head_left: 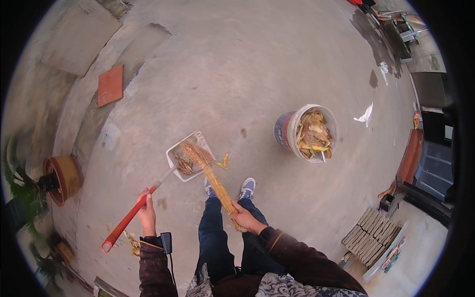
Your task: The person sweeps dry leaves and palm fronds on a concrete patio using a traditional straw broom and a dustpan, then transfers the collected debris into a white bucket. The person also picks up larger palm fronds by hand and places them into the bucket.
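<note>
My left hand is closed round the red handle of a long-handled dustpan. The pale pan lies on the concrete in front of my feet and holds some brown leaves. In my right hand is a straw hand broom, gripped near its lower end. Its bristles reach over the pan and hide part of what lies inside. A few yellow leaves lie on the ground just right of the pan.
To the right stands a white bucket full of dry leaves. A potted plant is at the left, with scattered leaves near my left forearm. A red tile lies farther off; stacked grey slabs sit at lower right.
</note>
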Motion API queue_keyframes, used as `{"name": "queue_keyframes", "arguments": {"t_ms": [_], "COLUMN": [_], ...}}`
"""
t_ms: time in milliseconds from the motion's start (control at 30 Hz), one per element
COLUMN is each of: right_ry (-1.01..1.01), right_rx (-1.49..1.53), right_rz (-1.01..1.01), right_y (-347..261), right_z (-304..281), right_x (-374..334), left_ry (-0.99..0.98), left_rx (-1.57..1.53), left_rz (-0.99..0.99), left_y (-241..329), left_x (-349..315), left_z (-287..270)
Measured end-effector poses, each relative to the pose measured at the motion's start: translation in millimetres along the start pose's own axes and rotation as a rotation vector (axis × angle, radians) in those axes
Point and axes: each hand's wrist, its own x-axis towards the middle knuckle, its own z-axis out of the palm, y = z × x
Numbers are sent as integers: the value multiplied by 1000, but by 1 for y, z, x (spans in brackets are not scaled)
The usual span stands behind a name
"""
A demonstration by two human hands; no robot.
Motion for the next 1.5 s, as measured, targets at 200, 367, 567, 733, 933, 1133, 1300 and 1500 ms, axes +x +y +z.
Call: {"name": "queue_keyframes", "arguments": {"t_ms": [200, 367, 567, 733, 933, 1133, 1300, 1500], "right_ry": [193, 244, 294, 4, -48, 220, 359, 351], "right_rx": [-82, 339, 456, 377, 271, -58, -47, -88], "right_rz": [-167, -122, 69, 211, 25, -205, -339, -390], "right_y": [-12, -16, 7, 38, 33, -54, -162, -297], "right_z": [-59, -97, -35, 55, 46, -7, -61, -97], "right_x": [-22, -14, 29, 23, -39, -7, 69, 184], "left_ry": [35, 42, 12, 44, 152, 422, 581, 607], "left_rx": [-66, -9, 47, 7, -114, -263, -325, -287], "left_rz": [9, 74, 154, 108, 13, -154, -236, -306], "left_y": [-9, -18, -34, -58, -85, -120, -141, -140], "left_x": [-6, -25, -42, -64, -79, -97, -106, -94], "left_z": [-3, -11, -27, -30, -43, -58, -57, -47]}}
